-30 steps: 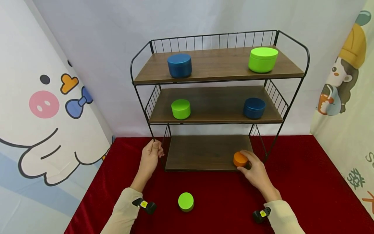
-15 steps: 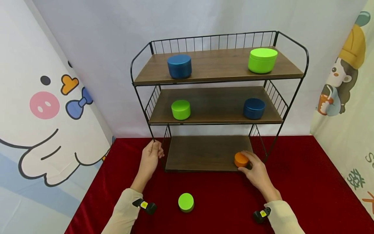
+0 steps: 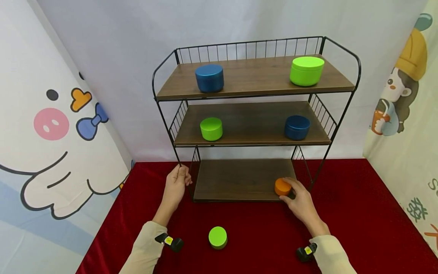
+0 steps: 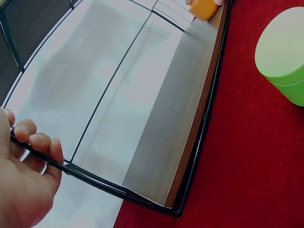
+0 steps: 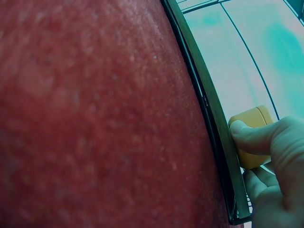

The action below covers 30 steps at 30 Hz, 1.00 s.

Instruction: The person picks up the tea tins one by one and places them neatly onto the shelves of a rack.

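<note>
A small round orange tin (image 3: pixel 282 187) stands at the right front of the bottom board of a three-tier shelf rack (image 3: pixel 246 179). My right hand (image 3: pixel 299 201) holds this tin between thumb and fingers; the right wrist view shows the thumb against the side of the tin (image 5: pixel 254 159). At the rack's left side, my left hand (image 3: pixel 176 184) grips the black metal upright, and in the left wrist view its fingers (image 4: pixel 40 142) curl round the rod. A light green tin (image 3: pixel 218 237) sits on the red cloth in front of the rack, between my forearms.
On the top board are a blue tin (image 3: pixel 210 78) at left and a bright green tin (image 3: pixel 307 71) at right. The middle board bears a green tin (image 3: pixel 211 129) and a dark blue tin (image 3: pixel 297 127). Red cloth (image 3: pixel 253 243) covers the table, with a pale backdrop behind.
The orange tin and my right fingers have shifted very slightly to the right along the bottom board. My left hand keeps its grip on the upright.
</note>
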### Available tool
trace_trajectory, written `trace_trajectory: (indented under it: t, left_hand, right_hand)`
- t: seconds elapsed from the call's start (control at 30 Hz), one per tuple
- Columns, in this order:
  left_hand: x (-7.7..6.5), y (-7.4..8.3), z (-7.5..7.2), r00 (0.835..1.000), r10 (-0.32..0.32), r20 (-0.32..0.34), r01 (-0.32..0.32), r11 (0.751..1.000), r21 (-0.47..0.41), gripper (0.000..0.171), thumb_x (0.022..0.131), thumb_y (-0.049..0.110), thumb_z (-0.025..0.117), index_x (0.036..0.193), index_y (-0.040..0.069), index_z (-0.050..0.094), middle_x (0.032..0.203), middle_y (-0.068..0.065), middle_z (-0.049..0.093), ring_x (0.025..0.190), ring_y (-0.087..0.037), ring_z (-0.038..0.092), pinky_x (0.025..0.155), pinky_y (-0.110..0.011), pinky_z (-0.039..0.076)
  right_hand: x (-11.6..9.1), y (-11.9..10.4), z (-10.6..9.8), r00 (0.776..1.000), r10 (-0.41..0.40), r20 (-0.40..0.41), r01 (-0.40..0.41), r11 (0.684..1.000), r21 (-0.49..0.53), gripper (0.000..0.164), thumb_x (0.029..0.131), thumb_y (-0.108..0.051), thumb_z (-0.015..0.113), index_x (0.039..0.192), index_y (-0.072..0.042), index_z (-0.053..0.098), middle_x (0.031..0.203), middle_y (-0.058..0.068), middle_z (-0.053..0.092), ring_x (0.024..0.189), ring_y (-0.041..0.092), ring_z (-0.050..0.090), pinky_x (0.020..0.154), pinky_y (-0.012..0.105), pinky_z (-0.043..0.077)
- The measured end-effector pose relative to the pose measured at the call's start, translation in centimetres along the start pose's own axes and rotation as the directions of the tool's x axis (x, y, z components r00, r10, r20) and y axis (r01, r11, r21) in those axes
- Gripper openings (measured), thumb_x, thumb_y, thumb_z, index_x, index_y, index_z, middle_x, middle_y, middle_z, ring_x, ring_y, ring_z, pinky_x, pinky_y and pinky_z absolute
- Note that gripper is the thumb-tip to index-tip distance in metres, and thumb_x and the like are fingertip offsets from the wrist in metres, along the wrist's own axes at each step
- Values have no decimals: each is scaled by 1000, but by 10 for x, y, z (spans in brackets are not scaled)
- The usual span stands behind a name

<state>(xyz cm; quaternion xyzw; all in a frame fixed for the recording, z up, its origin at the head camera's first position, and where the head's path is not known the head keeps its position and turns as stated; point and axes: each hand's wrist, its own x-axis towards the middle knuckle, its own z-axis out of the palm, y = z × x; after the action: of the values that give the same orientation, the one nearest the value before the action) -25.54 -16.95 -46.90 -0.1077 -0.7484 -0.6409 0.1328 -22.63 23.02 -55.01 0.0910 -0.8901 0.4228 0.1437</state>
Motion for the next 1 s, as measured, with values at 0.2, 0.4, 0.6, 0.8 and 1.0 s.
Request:
trace_trajectory:
  t: [0.2,0.4,0.6,0.8,1.0]
  left_hand:
    - [0,-1,-1,1000,0,-1,0,1000,1,38,113,20,37,88,-8,43,69,-12,40,65,-14,45,70,-27,50]
    - [-1,-1,-1,1000,-8,0,8,1000,8,38,113,20,37,88,-8,43,70,-13,41,66,-14,45,72,-32,52]
    - [-1,0,-1,1000,-9,-2,9,1000,7,39,113,20,36,88,-8,43,70,-13,41,66,-14,45,72,-34,52]
    - [-1,1,0,1000,-10,-2,10,1000,1,38,113,20,36,88,-8,43,70,-12,41,66,-14,45,71,-34,52]
    - [-1,2,0,1000,-8,-4,8,1000,4,38,113,19,36,87,-7,43,69,-11,40,65,-14,45,70,-30,51]
  right_hand:
    - [-1,0,-1,999,22,24,-22,1000,17,62,85,7,79,142,4,53,147,31,46,133,50,51,105,52,49]
    - [-2,-3,-1,1000,6,16,-6,1000,21,65,85,7,79,144,4,50,147,31,45,133,49,51,105,52,49]
    - [-4,-10,-3,1000,-14,-17,14,1000,-14,79,85,0,82,152,0,40,152,30,40,135,50,46,105,65,45]
    - [-8,-20,-6,1000,-9,-20,9,999,-31,88,90,-17,81,159,-3,28,160,27,32,144,49,34,109,71,37]
    - [-11,-34,-10,1000,-24,-13,24,1000,-10,94,88,-24,82,161,-9,25,163,24,28,147,47,30,110,73,34]
